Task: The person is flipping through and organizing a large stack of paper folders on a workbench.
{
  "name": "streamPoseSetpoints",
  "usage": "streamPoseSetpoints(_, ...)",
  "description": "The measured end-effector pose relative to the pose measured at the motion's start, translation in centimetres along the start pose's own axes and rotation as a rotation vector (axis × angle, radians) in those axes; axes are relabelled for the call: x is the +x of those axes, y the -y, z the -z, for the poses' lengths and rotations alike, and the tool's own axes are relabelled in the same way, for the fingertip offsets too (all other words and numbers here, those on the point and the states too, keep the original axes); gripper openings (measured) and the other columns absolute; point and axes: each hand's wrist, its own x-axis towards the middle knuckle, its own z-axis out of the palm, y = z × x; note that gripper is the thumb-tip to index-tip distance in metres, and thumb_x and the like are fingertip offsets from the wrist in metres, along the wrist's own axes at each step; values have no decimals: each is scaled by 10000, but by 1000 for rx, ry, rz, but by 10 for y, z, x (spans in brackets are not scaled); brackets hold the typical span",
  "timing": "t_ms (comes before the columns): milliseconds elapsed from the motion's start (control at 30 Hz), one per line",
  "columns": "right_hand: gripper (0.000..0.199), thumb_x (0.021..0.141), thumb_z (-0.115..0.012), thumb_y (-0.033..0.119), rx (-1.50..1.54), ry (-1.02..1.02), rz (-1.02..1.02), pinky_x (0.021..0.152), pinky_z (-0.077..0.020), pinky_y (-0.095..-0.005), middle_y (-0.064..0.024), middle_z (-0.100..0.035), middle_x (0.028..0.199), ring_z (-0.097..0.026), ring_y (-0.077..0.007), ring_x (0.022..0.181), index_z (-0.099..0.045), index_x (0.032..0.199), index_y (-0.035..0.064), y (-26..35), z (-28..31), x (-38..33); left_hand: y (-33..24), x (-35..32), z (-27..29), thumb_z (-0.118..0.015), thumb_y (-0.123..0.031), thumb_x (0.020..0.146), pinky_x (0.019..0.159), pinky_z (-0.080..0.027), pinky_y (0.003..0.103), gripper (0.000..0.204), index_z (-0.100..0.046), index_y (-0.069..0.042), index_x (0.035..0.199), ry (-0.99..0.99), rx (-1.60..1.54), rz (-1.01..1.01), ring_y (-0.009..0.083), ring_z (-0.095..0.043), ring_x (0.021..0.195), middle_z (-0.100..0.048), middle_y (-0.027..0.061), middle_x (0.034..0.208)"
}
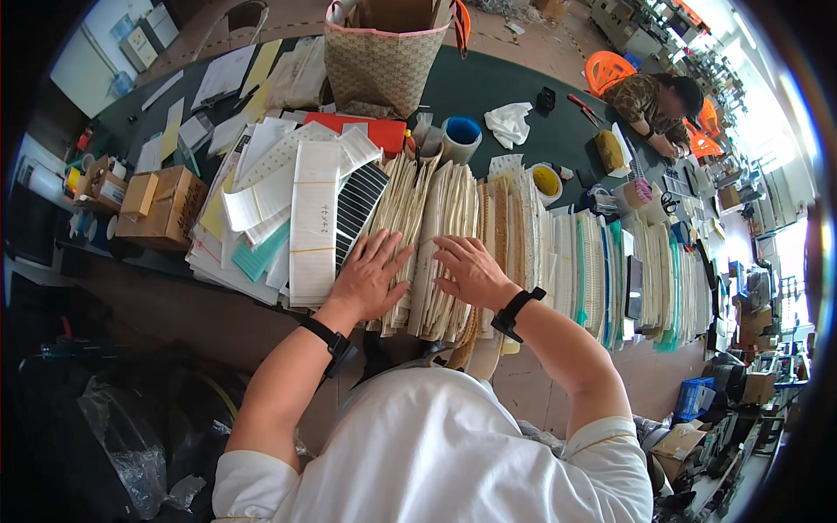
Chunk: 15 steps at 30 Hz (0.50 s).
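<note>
A: Left hand [370,281], right hand [476,272]: fingers apart, nothing clamped, resting on paper sheaves [452,205].
B: Where, why so?
A: Table's [493,80] near edge; packed upright, presumably for easy leafing.

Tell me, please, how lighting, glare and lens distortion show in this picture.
Head view throughout: left hand, right hand and paper stacks are well lit and fairly sharp; glare washes out the windows at upper right; clear plastic at lower left lies in shadow; the dark green table looks bowed, likely fisheye distortion.
</note>
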Motion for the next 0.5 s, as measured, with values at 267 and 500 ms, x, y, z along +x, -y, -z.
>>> streamPoseSetpoints(267, 450, 948, -750, 335, -10, -20, 28, 1185, -409, -484, -144, -564, 1537, -512, -333, 1436, -643, 1273, 43, -5, -3, -2, -1, 1, -1, -592, -432, 1033, 1314, -205, 571, 738, -367, -176, 1687, -2, -1, -4, 398, -284, 1608, -347, 172, 1727)
streamPoseSetpoints(500, 443, 956, -740, 337, -10, -26, 18, 1189, -408, -488, -140, -559, 1551, -505, -333, 1445, -646, 1272, 41, -4, -3, -5, 0, 0, 0, -593, -425, 1030, 1317, -206, 569, 738, -366, -176, 1687, -8, -8, -10, 390, -287, 1609, -353, 167, 1725)
